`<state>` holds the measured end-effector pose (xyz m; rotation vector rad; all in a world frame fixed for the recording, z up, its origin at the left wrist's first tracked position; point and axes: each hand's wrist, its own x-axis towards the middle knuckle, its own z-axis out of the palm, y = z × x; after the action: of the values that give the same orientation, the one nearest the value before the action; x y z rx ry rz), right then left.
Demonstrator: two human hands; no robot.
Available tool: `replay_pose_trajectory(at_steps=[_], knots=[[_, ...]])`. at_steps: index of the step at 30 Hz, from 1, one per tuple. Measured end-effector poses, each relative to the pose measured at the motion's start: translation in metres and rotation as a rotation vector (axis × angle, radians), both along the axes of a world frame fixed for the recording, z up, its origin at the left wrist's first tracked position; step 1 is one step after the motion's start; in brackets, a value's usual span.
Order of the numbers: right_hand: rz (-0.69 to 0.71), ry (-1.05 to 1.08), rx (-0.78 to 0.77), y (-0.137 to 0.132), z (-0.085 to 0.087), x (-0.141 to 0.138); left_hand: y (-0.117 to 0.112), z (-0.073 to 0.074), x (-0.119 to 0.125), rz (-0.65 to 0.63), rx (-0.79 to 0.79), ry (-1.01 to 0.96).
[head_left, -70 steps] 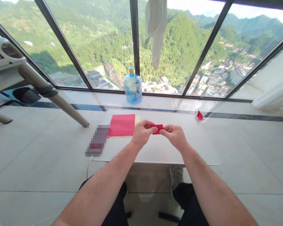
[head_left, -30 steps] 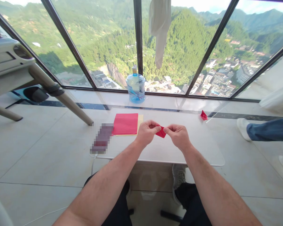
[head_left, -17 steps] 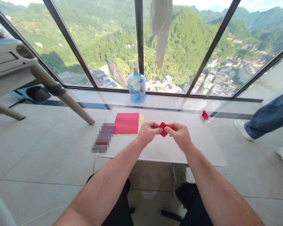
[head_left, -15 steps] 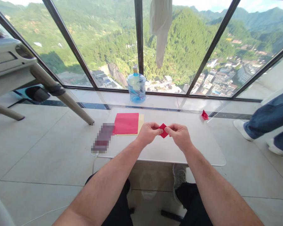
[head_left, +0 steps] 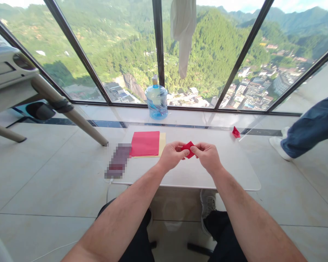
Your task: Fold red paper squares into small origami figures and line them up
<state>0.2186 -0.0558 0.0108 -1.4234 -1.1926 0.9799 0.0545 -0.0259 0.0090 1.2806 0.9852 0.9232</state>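
Between my two hands is a small folded red paper, roughly diamond-shaped and held just above the white table. My left hand pinches its left side with the thumb on top. On the right side, the thumb and fingers of my right hand are closed on the same paper. The fingertips behind it are hidden. A stack of red paper sheets lies left of my left hand, over yellow sheets. A folded red paper piece sits at the table's far right corner.
A blurred-out phone-like object with a white cable lies on the table's left end. Behind the table stands a large blue water bottle by the window. A table leg slants in at left. Another person's legs are at right.
The folded red paper has tilted a little in my fingers, both hands keeping hold. The other person's legs have shifted at right. The whole view has moved slightly.
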Motion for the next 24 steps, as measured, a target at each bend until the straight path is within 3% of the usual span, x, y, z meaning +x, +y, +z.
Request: replay_pose_trajectory(at_steps=[9,15,19,24], knots=[[0.057,0.067,0.109,-0.0008,0.0036,0.0051,0.0,0.0018,-0.0021,0.031,0.082,-0.051],[0.222,0.026,0.042,-0.0031,0.0058,0.0073,-0.0029,0.0017,-0.001,-0.007,0.077,-0.039],[0.167,-0.034,0.052,-0.0033,0.0052,0.0072,-0.0035,0.0041,-0.0006,-0.055,-0.005,-0.091],[0.156,0.055,0.039,-0.0034,0.0075,0.0059,-0.0038,0.0072,-0.0003,-0.062,-0.081,-0.16]])
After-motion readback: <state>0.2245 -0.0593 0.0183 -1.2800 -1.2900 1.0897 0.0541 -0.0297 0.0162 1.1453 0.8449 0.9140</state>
